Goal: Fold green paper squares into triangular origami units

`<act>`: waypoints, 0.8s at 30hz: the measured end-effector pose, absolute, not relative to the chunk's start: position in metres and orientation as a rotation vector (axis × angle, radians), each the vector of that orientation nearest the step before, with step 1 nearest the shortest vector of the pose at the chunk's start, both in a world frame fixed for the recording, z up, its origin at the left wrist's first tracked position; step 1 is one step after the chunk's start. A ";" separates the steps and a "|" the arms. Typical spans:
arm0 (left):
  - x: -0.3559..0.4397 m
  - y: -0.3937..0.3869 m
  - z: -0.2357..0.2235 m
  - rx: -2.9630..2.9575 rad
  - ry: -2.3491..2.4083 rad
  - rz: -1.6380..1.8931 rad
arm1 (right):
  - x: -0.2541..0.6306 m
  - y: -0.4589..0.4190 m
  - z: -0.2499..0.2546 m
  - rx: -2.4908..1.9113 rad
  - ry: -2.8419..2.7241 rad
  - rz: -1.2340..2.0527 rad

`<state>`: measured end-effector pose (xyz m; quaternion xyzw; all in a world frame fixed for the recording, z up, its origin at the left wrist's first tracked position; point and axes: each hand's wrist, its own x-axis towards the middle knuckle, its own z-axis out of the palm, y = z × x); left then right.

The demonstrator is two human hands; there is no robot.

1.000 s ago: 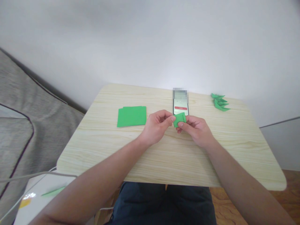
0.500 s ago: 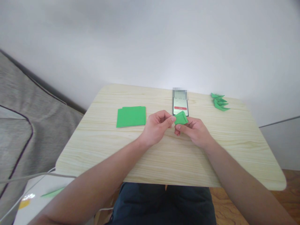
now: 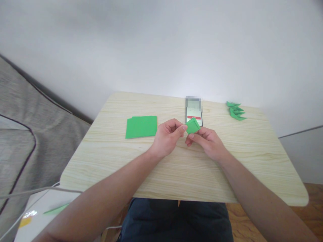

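Between my hands is a small folded piece of green paper (image 3: 192,126), held above the table with creased flaps along its upper right edge. My left hand (image 3: 168,136) pinches its left corner between thumb and forefinger. From below and the right, my right hand (image 3: 207,140) grips the lower edge, thumb on top and fingers curled behind. A stack of green paper sheets (image 3: 141,126) lies left of my left hand. Just beyond the held paper, a phone (image 3: 194,113) rests face up, its lower end partly covered by the paper.
Several folded green paper pieces (image 3: 236,111) sit at the table's back right. The light wood table (image 3: 191,178) backs against a white wall (image 3: 161,50). On the left are grey fabric (image 3: 47,141), a cable (image 3: 42,190) and a white surface (image 3: 37,232) with a green sheet (image 3: 57,209).
The folded paper has shifted slightly left and turned a little in my fingers. Both hands keep their grip; the rest of the table looks the same.
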<state>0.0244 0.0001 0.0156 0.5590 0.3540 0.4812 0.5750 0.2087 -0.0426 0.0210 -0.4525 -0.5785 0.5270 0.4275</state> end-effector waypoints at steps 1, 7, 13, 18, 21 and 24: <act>0.024 0.000 0.016 1.313 0.828 1.130 | 0.209 -0.042 0.020 -1.129 -1.452 1.303; 0.024 0.000 0.016 1.336 0.800 1.150 | 0.214 -0.043 0.018 -1.130 -1.475 1.280; 0.023 0.000 0.012 1.337 0.783 1.143 | 0.212 -0.041 0.018 -1.127 -1.369 1.165; 0.024 -0.004 0.013 1.516 0.866 1.169 | 0.215 -0.040 0.017 -1.080 -1.245 0.980; 0.023 -0.006 0.015 1.615 0.918 1.190 | 0.217 -0.040 0.018 -1.063 -1.234 0.980; 0.021 -0.006 0.016 1.679 0.927 1.226 | 0.219 -0.040 0.017 -1.057 -1.214 0.989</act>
